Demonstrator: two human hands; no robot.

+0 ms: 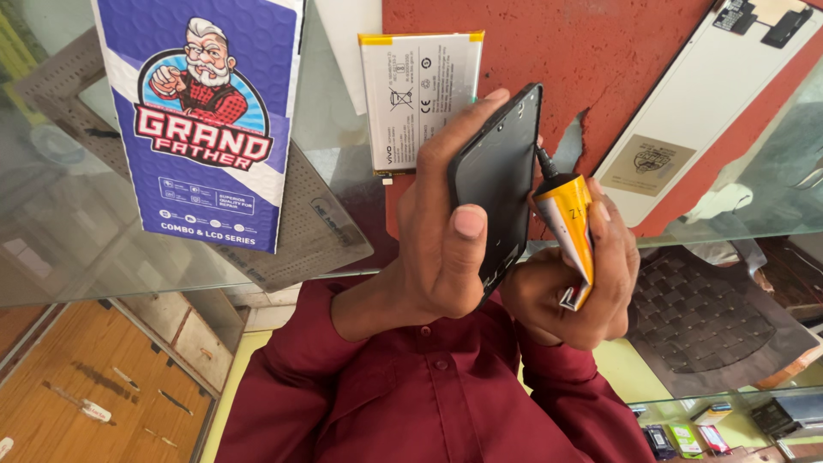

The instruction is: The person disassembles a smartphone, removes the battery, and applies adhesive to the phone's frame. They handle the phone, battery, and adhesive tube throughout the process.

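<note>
My left hand (437, 244) grips a black phone frame (497, 180), held on edge with the thumb across its face. My right hand (604, 296) is closed around a yellow glue tube (567, 225). The tube's black nozzle touches the right edge of the frame near its upper half. Both hands are raised in front of my maroon shirt (429, 394), above a glass counter (69, 231). Just behind the phone frame, a white phone battery (418, 90) with a yellow strip lies flat on the counter.
A blue and white printed box (206, 129) stands at the left on a grey perforated mat (321, 227). A red mat (591, 51) and a long white panel (707, 99) lie at the back right. A dark woven mat (711, 321) is at the right, a wooden drawer (94, 394) at lower left.
</note>
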